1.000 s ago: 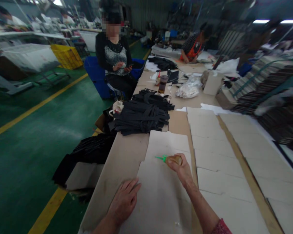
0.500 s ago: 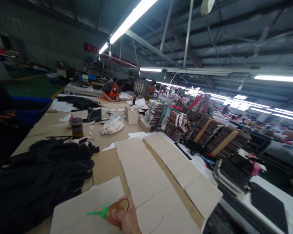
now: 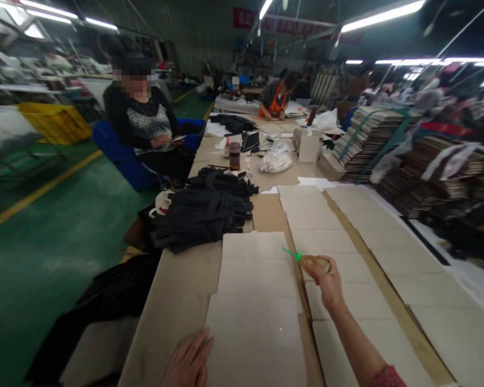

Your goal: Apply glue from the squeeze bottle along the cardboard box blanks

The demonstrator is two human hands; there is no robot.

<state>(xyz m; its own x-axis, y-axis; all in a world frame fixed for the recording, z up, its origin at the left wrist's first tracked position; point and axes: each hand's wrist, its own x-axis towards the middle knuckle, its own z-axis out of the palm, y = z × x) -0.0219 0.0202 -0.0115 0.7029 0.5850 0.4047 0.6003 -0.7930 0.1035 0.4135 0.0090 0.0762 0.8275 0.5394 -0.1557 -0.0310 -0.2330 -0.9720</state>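
Observation:
My right hand (image 3: 329, 284) is wrapped round a brownish squeeze bottle (image 3: 313, 264) with a thin green nozzle, which points left over the beige panels. Its tip hovers near the upper right edge of the nearest row of panels (image 3: 254, 312); I cannot tell whether it touches. At the bottom, my left hand (image 3: 189, 359) lies with fingers stretched out at the left edge of that row, holding nothing. More overlapping beige panels (image 3: 331, 209) run in two rows to the right.
A heap of black strips (image 3: 205, 215) lies on the table's left side, with a dark jar (image 3: 234, 157) and a plastic bag (image 3: 276, 157) behind it. Tied panel stacks (image 3: 371, 140) stand right. One person (image 3: 145, 118) sits left; another in an orange apron (image 3: 276, 102) works at the far end.
The view has swung left, bringing the seated person and my left hand into sight. My right hand still grips the bottle, now at the far part of the nearest row.

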